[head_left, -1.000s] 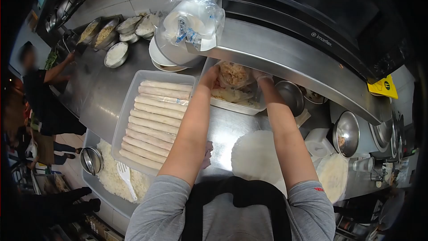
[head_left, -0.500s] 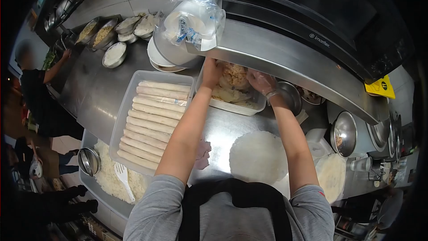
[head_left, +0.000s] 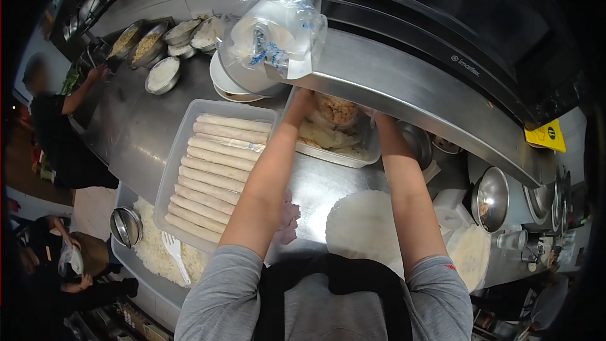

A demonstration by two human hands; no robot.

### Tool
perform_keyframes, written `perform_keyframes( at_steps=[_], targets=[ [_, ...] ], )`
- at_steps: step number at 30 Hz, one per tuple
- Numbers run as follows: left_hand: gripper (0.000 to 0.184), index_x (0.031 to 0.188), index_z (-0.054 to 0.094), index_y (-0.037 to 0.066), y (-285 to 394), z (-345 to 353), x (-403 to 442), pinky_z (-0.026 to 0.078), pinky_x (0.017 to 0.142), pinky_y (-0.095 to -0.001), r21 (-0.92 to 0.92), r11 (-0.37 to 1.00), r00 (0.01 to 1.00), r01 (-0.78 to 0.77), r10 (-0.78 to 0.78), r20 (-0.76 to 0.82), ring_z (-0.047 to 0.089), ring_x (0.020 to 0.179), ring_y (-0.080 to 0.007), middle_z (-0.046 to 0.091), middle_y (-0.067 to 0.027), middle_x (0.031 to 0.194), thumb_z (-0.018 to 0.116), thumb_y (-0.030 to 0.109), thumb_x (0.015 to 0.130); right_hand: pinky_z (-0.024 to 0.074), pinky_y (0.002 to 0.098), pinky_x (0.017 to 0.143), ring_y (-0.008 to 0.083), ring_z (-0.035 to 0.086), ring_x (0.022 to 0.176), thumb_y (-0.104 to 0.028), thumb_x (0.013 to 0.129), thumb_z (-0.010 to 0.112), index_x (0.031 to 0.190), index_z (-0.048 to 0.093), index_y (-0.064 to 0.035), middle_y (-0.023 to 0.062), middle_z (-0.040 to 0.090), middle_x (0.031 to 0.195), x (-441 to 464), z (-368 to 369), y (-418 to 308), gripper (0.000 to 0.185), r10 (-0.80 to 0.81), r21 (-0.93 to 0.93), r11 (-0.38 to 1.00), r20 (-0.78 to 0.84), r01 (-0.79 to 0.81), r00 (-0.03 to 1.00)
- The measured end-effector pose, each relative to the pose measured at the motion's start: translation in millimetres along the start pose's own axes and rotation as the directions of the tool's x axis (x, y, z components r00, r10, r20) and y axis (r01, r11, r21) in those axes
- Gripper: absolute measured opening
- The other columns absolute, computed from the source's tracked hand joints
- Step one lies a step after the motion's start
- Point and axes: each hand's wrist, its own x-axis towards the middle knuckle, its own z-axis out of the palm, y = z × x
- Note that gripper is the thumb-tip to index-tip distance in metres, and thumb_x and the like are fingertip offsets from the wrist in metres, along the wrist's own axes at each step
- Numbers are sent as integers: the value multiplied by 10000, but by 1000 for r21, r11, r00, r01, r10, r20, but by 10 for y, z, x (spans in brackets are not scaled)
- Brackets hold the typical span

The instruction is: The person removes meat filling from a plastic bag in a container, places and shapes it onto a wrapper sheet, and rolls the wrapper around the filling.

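Under the metal shelf, my left hand (head_left: pixel 305 102) reaches into the left side of a white plastic tub (head_left: pixel 334 156). The tub holds an orange-brown shredded filling (head_left: pixel 338 108) with pale, leafy-looking pieces in front of it. My right hand (head_left: pixel 371 113) is at the far right side of the same tub, mostly hidden by the shelf edge. The fingers of both hands are out of sight. Between my forearms, a thin round white wrapper sheet (head_left: pixel 360 224) lies on the steel counter. A lump of pink, meat-like food (head_left: pixel 288 218) shows beside my left forearm.
Left of my arm stands a plastic tub (head_left: pixel 175 155) of long pale rolls (head_left: pixel 218 167). A tray of white grated food (head_left: pixel 151 233) holds a white spatula (head_left: pixel 173 252). The shelf (head_left: pixel 404 98) carries a plastic roll (head_left: pixel 271 31) and a black oven (head_left: pixel 454 25). A co-worker (head_left: pixel 57 120) stands far left.
My right hand has moved deeper under the shelf and is now mostly hidden. My left hand has shifted slightly within the tub. The view has shifted a little.
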Motion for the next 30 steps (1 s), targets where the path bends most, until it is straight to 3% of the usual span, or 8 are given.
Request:
perform_keyframes(
  at_steps=[5,7,9,10,11,13,20,30],
  targets=[
    [297,1067,661,8,18,-70,-156,493,878,-459,-89,841,773,534,-443,454,603,1045,-393,639,-224,1113,609,125,799,479,399,913,297,641,985,-279,926,496,1202,556,3,205,639,1116,-40,-39,-98,400,59,-47,997,105,-55,993],
    [327,1074,662,14,-43,-60,-177,495,872,-452,-90,849,767,520,-419,486,599,1056,-390,634,-220,1122,636,182,795,478,395,918,296,640,994,-281,923,504,1225,545,2,206,633,1137,-163,-73,-181,416,49,-193,981,80,-33,996],
    [350,1079,659,15,-356,181,-309,494,874,-439,129,987,913,93,-137,385,604,1044,-387,643,-215,1102,647,213,790,470,388,935,324,637,1011,-240,850,571,1191,596,2,226,596,1214,-452,-452,-533,419,-191,-250,953,-56,172,980],
    [375,1118,643,29,-73,-130,-331,485,886,-426,201,980,848,-8,-99,520,604,1039,-386,636,-215,1120,641,222,797,445,422,972,338,607,1067,-224,829,573,1135,639,-36,212,612,1190,-514,-539,-637,365,-117,-354,916,209,187,971],
    [375,1118,643,29,214,-424,-350,485,886,-426,207,978,845,12,-121,522,604,1039,-386,636,-215,1120,641,222,797,421,455,1008,353,578,1123,-209,809,574,1079,682,-73,198,628,1165,-623,-601,-724,321,-6,-446,864,456,235,890],
    [513,1268,570,57,710,-963,-442,473,922,-373,100,938,685,333,-313,657,573,1081,-326,535,-176,1317,660,246,800,499,460,888,375,632,1000,-133,766,582,968,705,-23,218,653,1070,-947,-803,-910,261,-79,-293,938,343,187,936],
    [673,1359,433,-2,1720,-1767,-1771,342,1066,-413,-47,987,988,156,-156,21,399,1288,-386,423,-220,1409,681,275,799,491,414,858,344,625,964,-225,808,622,1038,664,-48,185,645,1078,-1776,-1162,-1008,293,-374,187,906,-66,379,925],
    [388,1205,606,61,1454,-1151,-3361,452,859,-454,153,966,977,211,-204,-57,551,1043,-358,592,-144,1175,565,36,820,485,293,851,216,615,1035,-117,832,643,1100,660,-52,152,613,1192,-2631,-1399,-1007,277,-450,575,682,-157,452,879]
  ],
)
